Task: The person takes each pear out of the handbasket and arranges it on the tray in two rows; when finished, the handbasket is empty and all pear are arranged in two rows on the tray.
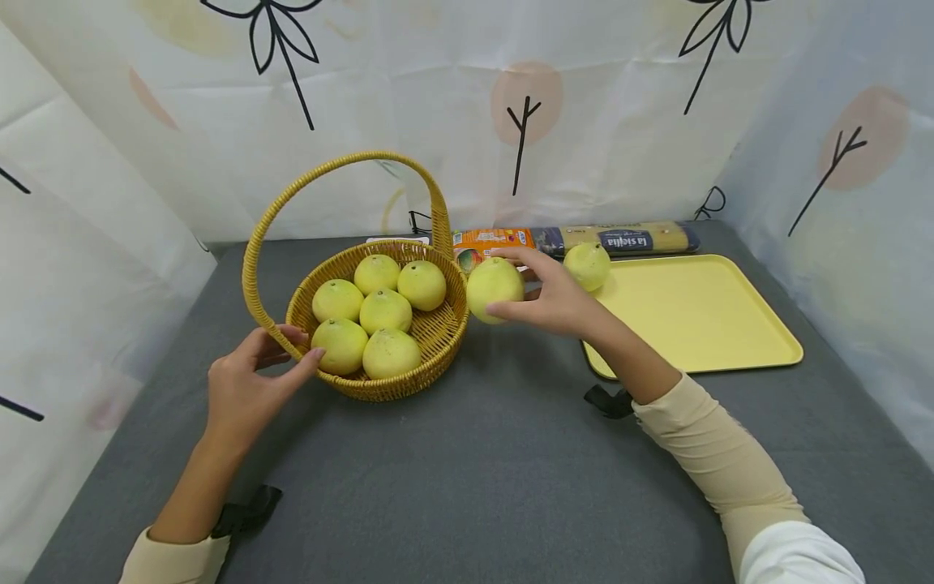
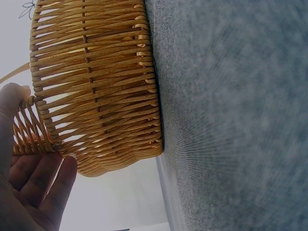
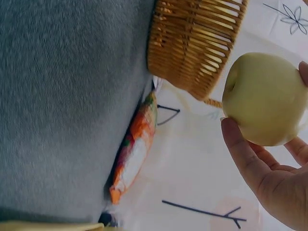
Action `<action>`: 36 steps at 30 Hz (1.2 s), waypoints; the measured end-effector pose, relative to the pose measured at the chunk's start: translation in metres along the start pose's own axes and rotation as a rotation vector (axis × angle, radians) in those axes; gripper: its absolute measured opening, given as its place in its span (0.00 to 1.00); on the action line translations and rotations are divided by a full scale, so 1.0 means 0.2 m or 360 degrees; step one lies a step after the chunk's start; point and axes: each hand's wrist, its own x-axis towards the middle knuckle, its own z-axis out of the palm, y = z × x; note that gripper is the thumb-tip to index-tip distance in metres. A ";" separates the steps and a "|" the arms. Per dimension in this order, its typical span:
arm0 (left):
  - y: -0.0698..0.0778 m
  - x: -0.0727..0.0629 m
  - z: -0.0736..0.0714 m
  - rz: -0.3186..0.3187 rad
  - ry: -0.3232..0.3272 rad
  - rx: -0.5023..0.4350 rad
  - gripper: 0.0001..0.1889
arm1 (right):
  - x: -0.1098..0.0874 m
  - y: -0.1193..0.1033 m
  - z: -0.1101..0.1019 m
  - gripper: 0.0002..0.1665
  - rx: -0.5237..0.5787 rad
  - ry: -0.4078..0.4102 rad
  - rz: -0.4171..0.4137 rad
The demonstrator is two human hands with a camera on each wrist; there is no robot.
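Observation:
My right hand (image 1: pixel 550 296) holds a round, pale yellow-green fruit (image 1: pixel 494 289), apple- or pear-like, between thumb and fingers, just off the basket's right rim. In the right wrist view the fruit (image 3: pixel 264 98) shows a dimple and hangs above the table. With my left hand (image 1: pixel 251 381) I grip the woven yellow basket (image 1: pixel 438 357) at the left foot of its tall handle (image 1: pixel 251 259). Several like fruits (image 1: pixel 385 311) lie inside the basket. The left wrist view shows the thumb on the basket's rim and fingers (image 2: pixel 41 178) beneath the handle's foot.
A yellow tray (image 1: pixel 693 316) lies at the right, with one fruit (image 1: pixel 587 266) at its back left corner. Behind stand an orange packet (image 1: pixel 492 238) and a long pasta packet (image 1: pixel 627 239), near the patterned curtain (image 1: pixel 438 89). Grey cloth (image 1: pixel 474 470) covers the table.

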 end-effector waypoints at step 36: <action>-0.01 0.00 0.00 0.0003 -0.0022 0.0018 0.18 | -0.13 0.10 -0.53 0.43 -0.0139 0.0685 0.0344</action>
